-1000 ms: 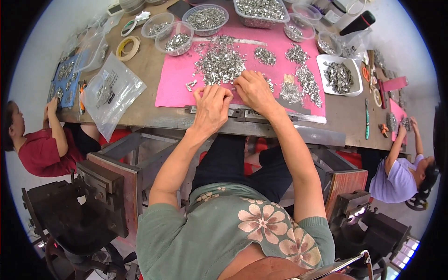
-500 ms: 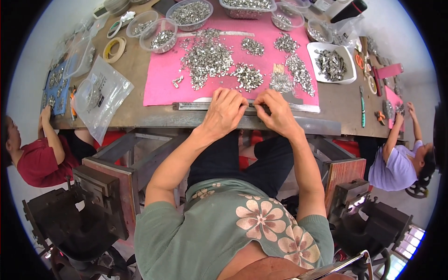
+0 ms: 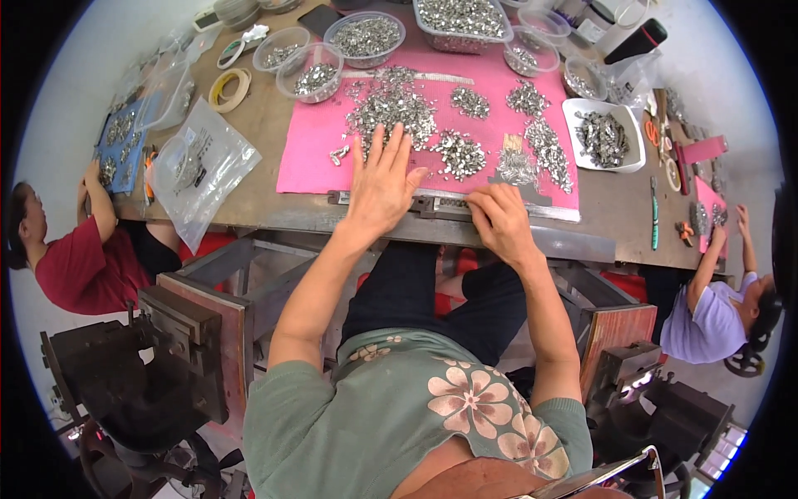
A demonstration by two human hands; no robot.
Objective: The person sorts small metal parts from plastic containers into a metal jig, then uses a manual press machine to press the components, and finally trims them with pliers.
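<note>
My left hand is open, its fingers stretched over the near edge of a large heap of small shiny metal pieces on the pink mat. At the mat's front edge lies a long metal strip, and on it a dark slotted metal bar with a row of small holes or parts. The fingers of my right hand are bent and closed around the bar's right end; the fingertips partly hide it. Beyond the bar sit a smaller heap of metal pieces and a bundle of thin metal pins.
Clear bowls and a tub of metal pieces stand at the back. A white tray of dark metal parts is at right; a plastic bag and tape rolls at left. One person sits at each side.
My left hand has left the bar and moved forward-left, its fingers opening out over the large heap. My right hand stays by the bar, more of which now shows. The view has shifted slightly.
</note>
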